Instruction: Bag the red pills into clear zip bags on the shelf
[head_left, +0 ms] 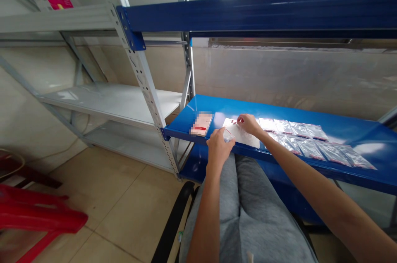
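My left hand (218,146) is closed on a small clear zip bag (228,135) at the front edge of the blue shelf. A white sheet (248,137) lies just beyond it, with a few tiny dark red pieces (233,122) near its far left corner. Over that sheet my right hand (248,124) is bent with thumb and fingertips pinched together beside the red pieces. What sits between those fingertips, if anything, is too small to make out. To the right, several flat clear bags (305,147) with red edges are laid out in two rows.
A pinkish card or booklet (202,125), partly blurred, rests at the left of the blue shelf (366,130). A blue beam (248,15) crosses above. A white upright (145,77) stands to the left, and a red plastic stool (37,211) is on the floor.
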The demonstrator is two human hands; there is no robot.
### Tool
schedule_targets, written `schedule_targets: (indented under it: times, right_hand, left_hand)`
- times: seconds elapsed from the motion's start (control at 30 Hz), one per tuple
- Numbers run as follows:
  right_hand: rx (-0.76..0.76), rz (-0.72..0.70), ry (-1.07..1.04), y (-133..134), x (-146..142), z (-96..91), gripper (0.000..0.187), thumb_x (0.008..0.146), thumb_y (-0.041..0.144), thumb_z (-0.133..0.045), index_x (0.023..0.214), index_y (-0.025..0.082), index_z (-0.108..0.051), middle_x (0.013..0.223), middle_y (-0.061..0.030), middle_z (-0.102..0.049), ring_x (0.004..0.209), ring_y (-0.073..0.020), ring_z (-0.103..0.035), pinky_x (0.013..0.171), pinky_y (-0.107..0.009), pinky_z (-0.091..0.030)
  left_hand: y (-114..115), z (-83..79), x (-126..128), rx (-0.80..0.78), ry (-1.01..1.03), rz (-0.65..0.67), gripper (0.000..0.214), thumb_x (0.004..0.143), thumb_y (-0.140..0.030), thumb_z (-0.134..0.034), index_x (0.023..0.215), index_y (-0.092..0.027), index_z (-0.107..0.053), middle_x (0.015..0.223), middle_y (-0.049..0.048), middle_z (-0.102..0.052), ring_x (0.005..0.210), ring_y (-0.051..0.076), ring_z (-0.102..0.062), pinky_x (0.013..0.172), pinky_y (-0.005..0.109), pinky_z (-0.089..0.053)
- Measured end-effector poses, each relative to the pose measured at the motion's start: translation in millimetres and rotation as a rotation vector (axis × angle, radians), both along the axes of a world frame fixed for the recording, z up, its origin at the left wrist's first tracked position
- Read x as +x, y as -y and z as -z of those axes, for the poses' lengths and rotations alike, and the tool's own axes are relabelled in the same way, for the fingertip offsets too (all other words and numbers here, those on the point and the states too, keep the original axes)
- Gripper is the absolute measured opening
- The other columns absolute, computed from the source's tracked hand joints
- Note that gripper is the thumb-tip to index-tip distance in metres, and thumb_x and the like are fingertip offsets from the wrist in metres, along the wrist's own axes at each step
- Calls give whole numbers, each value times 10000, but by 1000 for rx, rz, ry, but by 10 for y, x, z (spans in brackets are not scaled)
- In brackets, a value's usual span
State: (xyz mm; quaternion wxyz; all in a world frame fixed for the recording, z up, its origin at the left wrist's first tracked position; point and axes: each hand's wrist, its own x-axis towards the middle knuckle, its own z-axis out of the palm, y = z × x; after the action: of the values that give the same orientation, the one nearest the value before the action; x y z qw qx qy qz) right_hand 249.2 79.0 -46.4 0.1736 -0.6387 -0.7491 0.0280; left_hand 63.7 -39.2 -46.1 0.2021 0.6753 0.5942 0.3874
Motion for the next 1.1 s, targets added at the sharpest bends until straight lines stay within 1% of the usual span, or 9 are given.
schedule_targets:
  times: [0.13, 0.3, 0.37, 0.43, 0.53, 0.67, 0.77, 0.9, 1.1]
  right_hand:
    - [12, -65, -125, 137, 34, -145, 207, 925, 258, -608, 956, 142, -776, 908, -103, -767, 782, -190, -647, 656, -257, -398]
    - [-115, -409, -267, 446, -8, -335, 244, 912, 339, -594, 932, 168, -766, 815, -45, -744, 700, -157, -596, 649, -255, -410]
    - [-143, -476, -261, 558, -51, -398, 259, 920, 329, -572, 933, 163, -771, 820, -48, -749, 706, -159, -603, 652, -257, -416]
    - [-147, -495, -231, 622, -81, -448, 265, 929, 314, -562, 939, 164, -780, 855, -57, -765, 721, -163, -622, 656, -256, -421]
    - [-133, -465, -183, 588, -70, -478, 241, 932, 269, -568, 956, 181, -790, 907, -59, -783, 737, -163, -644, 681, -253, -437]
    - [0, -238, -63, 334, 2, -392, 231, 938, 195, -566, 992, 172, -789, 935, -86, -786, 785, -183, -670, 721, -256, -441]
    - [30, -113, 28, 132, 22, -260, 247, 931, 124, -555, 1026, 153, -781, 974, -113, -782, 873, -204, -687, 738, -253, -433]
    - [-6, -124, 74, -2, -1, -114, 242, 919, 99, -585, 1075, 142, -764, 1042, -126, -770, 921, -207, -678, 742, -250, -418]
    - [-31, -131, 87, -85, -15, -14, 203, 927, 132, -607, 1055, 141, -764, 1028, -129, -763, 886, -198, -662, 722, -245, -406]
  left_hand:
    - [-19, 33, 1, 48, 54, 12, 505, 833, -266, -742, 1314, -177, -616, 1249, 135, -667, 1211, 298, -622, 1054, 435, -476]
    - [-42, 56, 29, 90, 117, 61, 511, 829, -253, -759, 1310, -154, -617, 1229, 140, -674, 1165, 289, -646, 1023, 427, -512]
    - [-49, 59, 44, 107, 139, 80, 505, 825, -250, -768, 1299, -152, -625, 1215, 138, -679, 1156, 287, -652, 1030, 427, -513]
    - [-54, 58, 54, 119, 154, 91, 501, 816, -249, -783, 1286, -158, -634, 1198, 131, -685, 1145, 283, -658, 1032, 423, -516]
    - [-58, 57, 58, 131, 157, 93, 500, 810, -244, -790, 1278, -156, -640, 1189, 128, -686, 1137, 281, -659, 1027, 423, -519]
    - [-56, 63, 54, 121, 149, 81, 509, 808, -255, -786, 1283, -145, -638, 1199, 133, -675, 1102, 271, -664, 999, 403, -531]
    - [-53, 73, 50, 97, 140, 78, 506, 810, -268, -780, 1284, -159, -640, 1188, 123, -676, 1061, 254, -671, 981, 388, -536]
    - [-54, 82, 29, 94, 117, 61, 487, 815, -280, -770, 1270, -155, -648, 1175, 123, -684, 1080, 256, -664, 994, 386, -524]
    - [-52, 75, -22, 79, 118, 55, 475, 806, -281, -776, 1254, -180, -654, 1166, 107, -686, 1087, 253, -659, 979, 379, -523]
